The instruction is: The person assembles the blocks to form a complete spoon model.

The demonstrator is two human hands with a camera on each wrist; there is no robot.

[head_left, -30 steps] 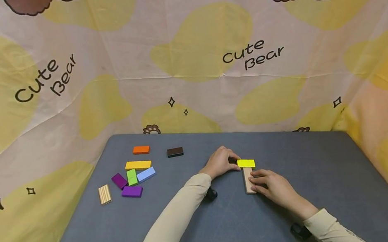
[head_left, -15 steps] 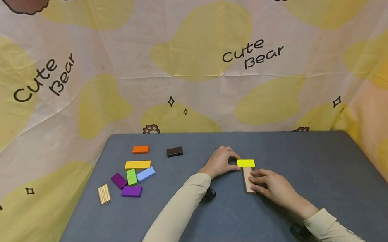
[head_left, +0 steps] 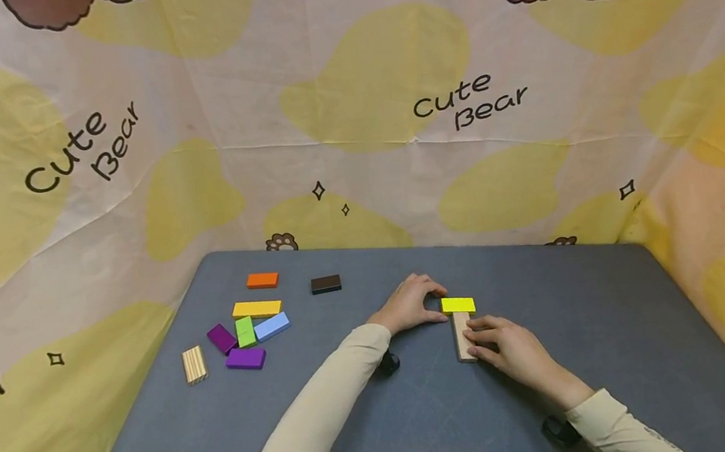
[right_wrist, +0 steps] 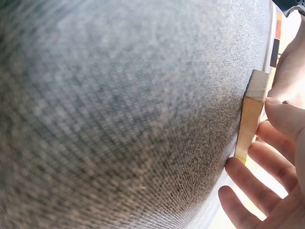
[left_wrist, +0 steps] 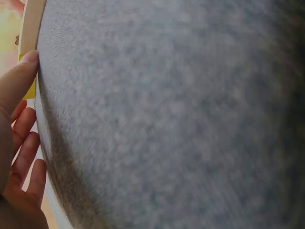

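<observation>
Touching along the right long edge of the pale wooden block (head_left: 463,336): right hand (head_left: 510,348), thumb and fingertips all on one side, not wrapped round it. Left hand (head_left: 409,305) seems to pinch the left end of the lemon-yellow block (head_left: 460,306) lightly, thumb near side, forefinger far side. Both blocks lie on the bench (head_left: 436,434), yellow crosswise at the far end of the pale one, a T; cannot tell if the joint is tight.

Main risk, skew: right fingers bear from one side only, nothing opposing, so extra push would likely slide the pale block left, off line. Second: left thumb sits in the T's inner corner; a careless withdrawal could swing the yellow piece round. Lesser: a leftward sweep might clip the black block (head_left: 325,285) or blue block (head_left: 272,326)
</observation>
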